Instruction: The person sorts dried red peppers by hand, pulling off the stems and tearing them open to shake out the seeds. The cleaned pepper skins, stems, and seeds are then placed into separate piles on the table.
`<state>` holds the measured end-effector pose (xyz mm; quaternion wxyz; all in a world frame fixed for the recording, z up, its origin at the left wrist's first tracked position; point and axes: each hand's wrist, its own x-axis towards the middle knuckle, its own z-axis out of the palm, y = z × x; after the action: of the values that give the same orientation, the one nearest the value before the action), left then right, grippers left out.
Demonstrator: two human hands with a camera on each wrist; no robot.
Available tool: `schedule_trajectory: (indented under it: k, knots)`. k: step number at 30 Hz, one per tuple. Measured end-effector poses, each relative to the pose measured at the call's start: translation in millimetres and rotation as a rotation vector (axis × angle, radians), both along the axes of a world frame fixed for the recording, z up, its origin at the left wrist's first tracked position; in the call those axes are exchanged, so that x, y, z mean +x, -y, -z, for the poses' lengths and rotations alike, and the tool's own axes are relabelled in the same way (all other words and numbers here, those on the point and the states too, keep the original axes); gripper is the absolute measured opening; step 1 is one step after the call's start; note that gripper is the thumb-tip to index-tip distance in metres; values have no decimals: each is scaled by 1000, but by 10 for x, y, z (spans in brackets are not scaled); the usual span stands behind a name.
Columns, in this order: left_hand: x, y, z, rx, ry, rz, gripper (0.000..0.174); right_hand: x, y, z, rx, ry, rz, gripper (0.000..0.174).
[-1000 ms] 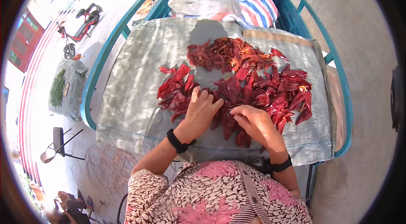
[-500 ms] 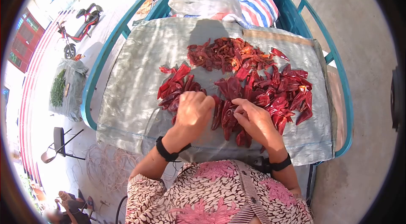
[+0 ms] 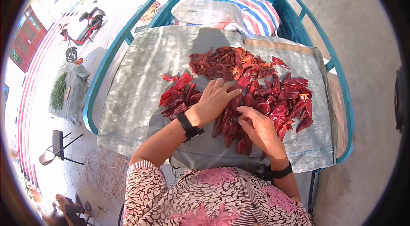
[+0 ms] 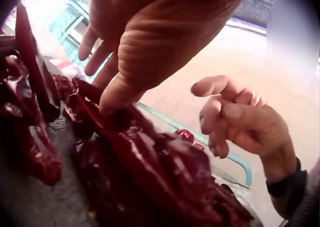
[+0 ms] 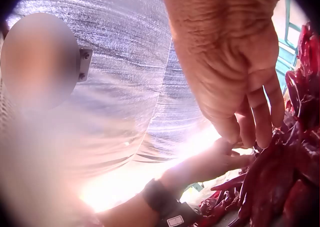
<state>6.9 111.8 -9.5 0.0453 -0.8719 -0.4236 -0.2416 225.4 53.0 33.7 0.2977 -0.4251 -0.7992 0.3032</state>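
Dried red chili peppers (image 3: pixel 279 104) lie in a broad heap at the middle and right of the sheet. A smaller group of whole peppers (image 3: pixel 175 96) sits to the left, and shrivelled orange-red pieces (image 3: pixel 230 61) form a pile behind. My left hand (image 3: pixel 213 102) reaches over the near-left side of the heap, fingers extended; in the left wrist view its thumb (image 4: pixel 112 94) touches a pepper (image 4: pixel 132 147). Just right of it, my right hand (image 3: pixel 259 130) hovers over the near peppers with loosely bent fingers, holding nothing in the left wrist view.
A grey-green woven sheet (image 3: pixel 132 98) covers the bed of a cart with blue-green rails (image 3: pixel 87 110). Striped sacks (image 3: pixel 258 14) lie behind it. To the left are a scooter (image 3: pixel 83 32), a covered bundle with greens (image 3: pixel 70 91) and a folding chair (image 3: pixel 57 145).
My left hand first drew back toward the left group, then reached forward and right over the heap. The right hand stays in nearly the same place. The head view has tilted slightly.
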Motion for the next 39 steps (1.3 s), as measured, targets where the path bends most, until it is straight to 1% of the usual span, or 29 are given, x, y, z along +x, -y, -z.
schedule_trajectory:
  k: [3,6,9,10,12,13,14,15,17,18,21,22,25,27,28,31,34,37,38,39]
  knots:
    - [39,-109,40,-78,-61,-15,45,55,-4,-4,-14,-21,-1,33]
    - [28,-141,28,-45,-61,-36,41,90,-19,25,13,-37,-2,33]
    - [-27,-67,-96,-48,2,-116,36,105,-41,41,37,-52,4,33]
    - [-49,-13,-161,-76,62,-149,35,112,-44,49,37,-57,8,32]
    - [-111,139,-315,-138,181,-219,31,112,-73,88,22,-64,38,36]
    - [-145,231,-416,-190,214,-215,30,97,-89,94,15,-69,52,38]
    - [-178,329,-522,-241,247,-212,28,61,-70,49,-11,-80,90,46]
    - [-204,405,-561,-292,280,-208,27,3,-55,7,-46,-108,105,49]
    - [-229,523,-506,-280,269,-182,26,-127,-32,-87,-114,-160,133,54]
    - [-238,572,-479,-273,264,-168,25,-174,-12,-163,-162,-120,157,43]
    - [-279,679,-417,-303,187,-320,26,-162,-72,-36,42,-62,-22,30]
    - [-324,697,-421,-294,162,-343,26,-181,-42,-133,-99,-39,3,19]
    - [-488,701,-440,-254,91,-429,26,-135,-70,13,-27,-45,-84,17]
    - [-559,677,-415,-222,39,-505,28,-118,-64,30,-28,-59,-92,16]
    - [-573,662,-390,-129,48,-533,20,-114,-60,31,-28,-67,-96,16]
    - [-589,699,-529,-190,96,-512,17,-104,-70,97,-10,-74,-105,19]
    - [-480,802,-554,-232,230,-391,16,-136,-18,-41,-195,-50,-27,25]
    - [-265,954,-507,-393,386,-259,20,-195,13,-157,-237,-26,-28,30]
    - [-155,986,-498,-412,384,-298,14,-187,-2,-102,-131,-6,-61,30]
    - [-112,1018,-478,-395,416,-289,13,-179,-31,-18,-24,13,-94,29]
